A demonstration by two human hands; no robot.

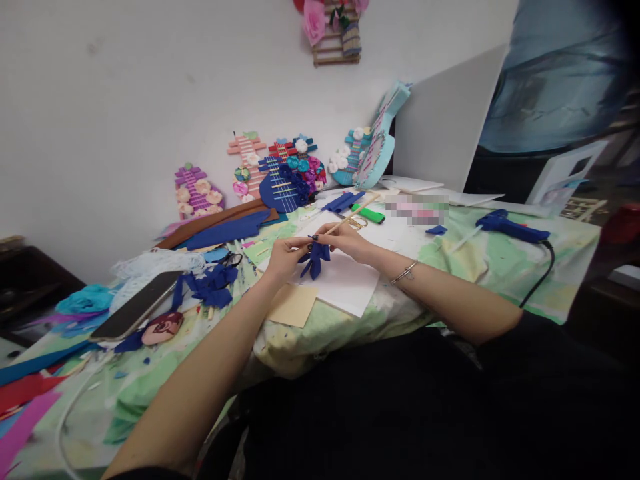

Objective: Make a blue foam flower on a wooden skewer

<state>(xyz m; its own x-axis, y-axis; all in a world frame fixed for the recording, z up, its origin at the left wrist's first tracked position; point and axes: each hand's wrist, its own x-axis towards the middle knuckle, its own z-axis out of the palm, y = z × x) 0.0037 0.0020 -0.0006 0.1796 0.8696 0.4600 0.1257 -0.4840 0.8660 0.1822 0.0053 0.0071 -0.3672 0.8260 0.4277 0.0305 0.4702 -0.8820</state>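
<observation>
Between my two hands, over white paper [345,283], is a dark blue flower [315,261] of cut petals. My left hand [286,257] pinches it from the left, fingertips closed near its top. A thin wooden stick [354,215] slants up and to the right out of my right hand [350,241], whose closed fingers also touch the flower. Whether the stick's lower end meets the petals is hidden by the fingers. Below my left hand, a beige paper square [293,304] lies at the table's front edge.
Beyond my hands are a green cutter [369,213] and scissors [356,223]. A blue glue gun [515,227] with a cord lies right. Left are a phone [137,305] and blue scraps [207,285]. Several decorated guitar shapes [280,187] lean against the wall.
</observation>
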